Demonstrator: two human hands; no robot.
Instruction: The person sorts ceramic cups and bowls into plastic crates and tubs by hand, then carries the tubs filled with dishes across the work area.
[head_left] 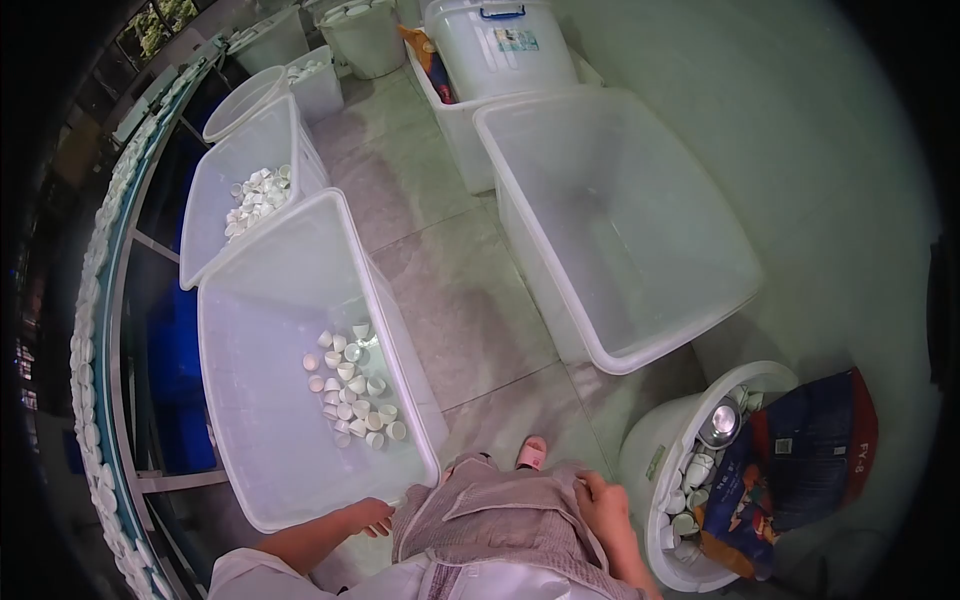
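Observation:
My left hand (372,516) hangs over the near rim of a large white bin (270,400), its fingers apart and nothing in them. Small white cups (355,390) lie scattered on that bin's floor, toward its right side. My right hand (603,505) is at the side of the brown apron (490,510), fingers curled against the cloth; whether it grips the cloth is hard to make out. To the right of it stands a round white tub (650,490) with white cups, a metal piece (720,424) and a blue and red bag (790,470).
A large white bin (640,230) with no cups visible stands ahead on the right. Behind it is a lidded box (505,50). More bins with cups (260,200) line the left, beside a curved conveyor (110,250) carrying white pieces. Tiled floor (450,300) runs between.

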